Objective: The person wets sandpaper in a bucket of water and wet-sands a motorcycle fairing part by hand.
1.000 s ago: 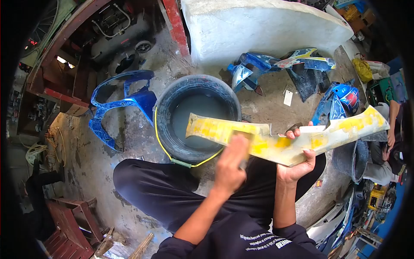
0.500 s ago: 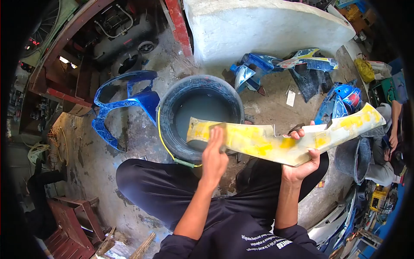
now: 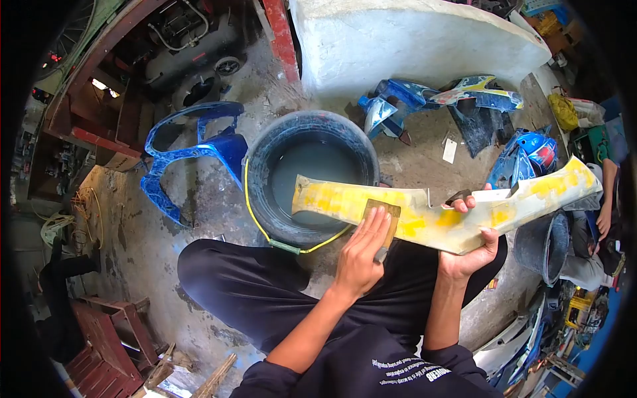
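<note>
A long curved plastic panel (image 3: 318,196), off-white with yellow patches, is held over my lap, its left end above a black bucket (image 3: 255,156) of cloudy water. My right hand (image 3: 470,255) grips it from below, right of its middle, with fingertips over the upper edge. My left hand (image 3: 361,255) presses a brown piece of sandpaper (image 3: 390,211) flat on the panel's face, its fingers stretched out together over it. Part of the sandpaper is hidden under the fingers.
A blue frame-like body part (image 3: 225,156) lies left of the bucket. More blue body parts (image 3: 398,96) lie near the white wall (image 3: 411,46). A second dark bucket (image 3: 541,245) stands at right, beside another person's arm (image 3: 607,199). A wooden stool (image 3: 109,338) is at lower left.
My left hand and the sandpaper have slid right along the panel, from near its left end toward the middle. My right hand keeps its grip, and the panel has shifted slightly right.
</note>
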The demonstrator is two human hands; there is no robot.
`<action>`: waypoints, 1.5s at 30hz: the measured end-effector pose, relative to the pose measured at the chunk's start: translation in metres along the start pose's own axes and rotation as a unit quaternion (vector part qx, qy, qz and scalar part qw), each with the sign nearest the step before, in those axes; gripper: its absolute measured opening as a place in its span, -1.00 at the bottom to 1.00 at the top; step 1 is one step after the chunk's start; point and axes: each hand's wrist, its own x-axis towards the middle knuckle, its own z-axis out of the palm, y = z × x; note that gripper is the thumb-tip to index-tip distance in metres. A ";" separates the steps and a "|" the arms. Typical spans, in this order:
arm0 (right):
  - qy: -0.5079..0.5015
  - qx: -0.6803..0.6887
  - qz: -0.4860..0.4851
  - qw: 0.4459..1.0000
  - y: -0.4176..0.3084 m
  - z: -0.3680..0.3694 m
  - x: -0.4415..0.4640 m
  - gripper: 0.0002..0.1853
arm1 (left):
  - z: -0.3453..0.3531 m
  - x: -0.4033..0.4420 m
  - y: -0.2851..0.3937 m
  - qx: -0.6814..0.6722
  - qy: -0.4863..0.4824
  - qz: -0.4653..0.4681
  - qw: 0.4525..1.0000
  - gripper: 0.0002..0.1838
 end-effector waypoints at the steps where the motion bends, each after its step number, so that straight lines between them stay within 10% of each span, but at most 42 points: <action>1: -0.004 -0.004 -0.006 1.000 -0.002 0.000 0.002 -0.05 | -0.003 0.000 -0.001 -0.014 -0.010 0.019 1.000 -0.16; 4: 0.005 -0.010 -0.008 1.000 0.003 -0.001 0.000 -0.04 | 0.001 0.002 -0.044 0.011 0.082 -0.179 0.980 -0.15; 13: 0.011 -0.023 -0.024 0.999 0.012 0.006 -0.001 -0.05 | 0.011 -0.003 0.020 -0.031 0.033 -0.001 0.999 -0.22; 15: 0.020 -0.020 -0.030 0.999 0.015 0.006 -0.005 -0.05 | 0.007 0.003 0.001 0.031 0.075 -0.117 0.990 -0.22; 41: 0.029 -0.016 -0.029 0.999 0.024 0.010 -0.006 -0.07 | 0.011 -0.005 0.050 -0.027 0.011 0.010 1.000 -0.17; 45: 0.046 -0.019 -0.022 0.999 0.027 0.008 -0.008 -0.06 | 0.012 0.003 0.028 0.031 0.066 -0.095 0.993 -0.17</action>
